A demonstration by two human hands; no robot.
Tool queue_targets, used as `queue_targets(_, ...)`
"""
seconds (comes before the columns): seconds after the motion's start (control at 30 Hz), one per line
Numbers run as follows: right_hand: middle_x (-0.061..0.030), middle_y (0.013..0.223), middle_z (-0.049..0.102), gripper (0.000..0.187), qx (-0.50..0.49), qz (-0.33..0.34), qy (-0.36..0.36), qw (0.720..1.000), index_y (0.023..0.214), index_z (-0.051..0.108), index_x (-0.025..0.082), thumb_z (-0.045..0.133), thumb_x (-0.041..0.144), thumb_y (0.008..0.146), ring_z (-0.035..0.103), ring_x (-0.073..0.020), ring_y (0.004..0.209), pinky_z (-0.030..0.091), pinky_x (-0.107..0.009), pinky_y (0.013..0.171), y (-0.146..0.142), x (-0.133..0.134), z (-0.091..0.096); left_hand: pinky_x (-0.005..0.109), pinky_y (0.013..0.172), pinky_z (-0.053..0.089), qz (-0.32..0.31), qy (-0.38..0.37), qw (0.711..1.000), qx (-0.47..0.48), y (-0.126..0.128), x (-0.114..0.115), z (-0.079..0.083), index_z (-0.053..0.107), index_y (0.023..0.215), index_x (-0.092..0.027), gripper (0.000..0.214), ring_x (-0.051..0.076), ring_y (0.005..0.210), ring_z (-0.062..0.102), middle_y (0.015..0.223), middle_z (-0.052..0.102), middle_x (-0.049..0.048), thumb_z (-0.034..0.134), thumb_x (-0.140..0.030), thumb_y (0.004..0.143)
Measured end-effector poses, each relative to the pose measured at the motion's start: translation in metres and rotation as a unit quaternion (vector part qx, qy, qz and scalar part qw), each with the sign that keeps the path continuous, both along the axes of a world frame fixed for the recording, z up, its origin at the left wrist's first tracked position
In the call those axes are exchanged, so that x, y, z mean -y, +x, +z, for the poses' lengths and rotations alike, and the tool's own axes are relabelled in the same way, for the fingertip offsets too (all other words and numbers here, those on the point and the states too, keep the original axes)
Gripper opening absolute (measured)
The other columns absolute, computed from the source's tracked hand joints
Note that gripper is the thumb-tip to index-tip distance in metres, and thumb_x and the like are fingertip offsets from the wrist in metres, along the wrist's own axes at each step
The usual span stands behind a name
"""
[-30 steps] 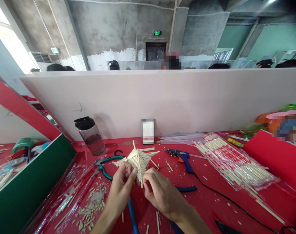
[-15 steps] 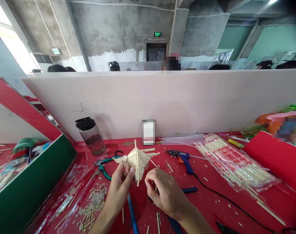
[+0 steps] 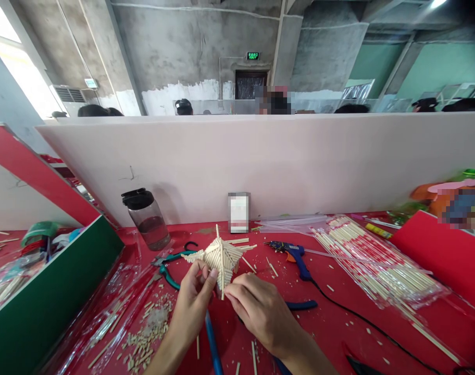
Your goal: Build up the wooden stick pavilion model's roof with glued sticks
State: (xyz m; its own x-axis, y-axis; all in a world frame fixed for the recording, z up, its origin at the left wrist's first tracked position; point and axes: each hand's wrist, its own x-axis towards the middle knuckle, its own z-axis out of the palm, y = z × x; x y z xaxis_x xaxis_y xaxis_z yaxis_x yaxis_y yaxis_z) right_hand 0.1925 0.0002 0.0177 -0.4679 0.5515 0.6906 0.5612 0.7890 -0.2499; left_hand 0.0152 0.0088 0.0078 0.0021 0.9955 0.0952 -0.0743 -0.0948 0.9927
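Note:
A small structure of glued wooden sticks [image 3: 221, 255], shaped like a pitched roof, is held just above the red table [image 3: 331, 317]. My left hand [image 3: 192, 302] pinches its lower left edge, fingers closed on it. My right hand [image 3: 257, 307] reaches in from the right, and its closed fingertips touch the lower end of the central stick. Teal-handled pliers [image 3: 171, 260] lie just behind my left hand. A blue-handled tool [image 3: 214, 344] lies under my wrists.
A blue glue gun [image 3: 294, 252] with a black cord lies to the right. Packs of sticks in clear wrap [image 3: 378, 265] fill the right side. A dark-lidded jar [image 3: 147, 219], a small box [image 3: 238, 212], stick offcuts [image 3: 144, 338] and a green-sided box [image 3: 50, 297] are also there. A pale partition stands behind.
My right hand drew back from the stick structure half a second ago and has now returned to its lower end. The structure sits slightly higher than a second ago.

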Motion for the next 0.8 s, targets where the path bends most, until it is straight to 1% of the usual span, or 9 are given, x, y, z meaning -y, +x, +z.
queue_targets(0.23,-0.0036,0.083,0.064,0.013,0.06,-0.027,0.021,0.998,0.097,0.056,0.019,0.046,0.012,0.102,0.064,-0.0186,0.073,0.049,-0.031,0.062,-0.005,-0.001,0.001,0.019,0.05,0.033,-0.007,-0.008,1.0,0.013,0.002,0.002,0.003,0.04,0.076,-0.023,0.039,0.009,0.053,0.036,0.061,0.039,-0.009,0.067,-0.048,0.09)
queue_targets(0.4,-0.0033,0.082,0.061,0.017,0.077,-0.031,0.026,0.996,0.094,0.052,0.021,0.042,0.009,0.1,0.06,-0.0182,0.069,0.046,-0.029,0.059,-0.007,-0.003,0.004,0.019,0.052,0.034,-0.007,-0.023,1.0,0.008,0.002,0.003,0.006,0.041,0.078,-0.023,0.038,0.01,0.055,0.037,0.062,0.04,-0.0089,0.067,-0.048,0.09)
queue_targets(0.53,-0.0028,0.081,0.059,0.017,0.066,-0.033,0.015,0.997,0.091,0.049,0.022,0.043,0.007,0.098,0.059,-0.0181,0.067,0.045,-0.028,0.056,-0.009,-0.004,0.005,0.019,0.053,0.033,-0.013,-0.015,1.0,0.009,0.002,0.002,0.005,0.041,0.079,-0.023,0.037,0.01,0.055,0.038,0.063,0.04,-0.0088,0.067,-0.047,0.09)
queue_targets(0.7,-0.0026,0.081,0.058,0.018,0.058,-0.045,-0.006,0.997,0.09,0.047,0.023,0.044,0.005,0.091,0.059,-0.0181,0.066,0.045,-0.028,0.055,-0.01,-0.004,0.004,0.019,0.051,0.031,-0.015,-0.011,1.0,0.023,0.002,0.002,0.004,0.041,0.08,-0.023,0.037,0.009,0.053,0.035,0.062,0.038,-0.0098,0.068,-0.048,0.089)
queue_targets(0.8,-0.0026,0.084,0.058,0.018,0.064,-0.027,-0.039,0.997,0.091,0.048,0.023,0.046,0.005,0.088,0.059,-0.0178,0.069,0.046,-0.027,0.057,-0.006,-0.004,0.005,0.019,0.05,0.03,-0.022,-0.011,0.999,0.025,0.003,0.003,0.003,0.041,0.08,-0.023,0.037,0.009,0.053,0.036,0.062,0.039,-0.0096,0.067,-0.047,0.09)
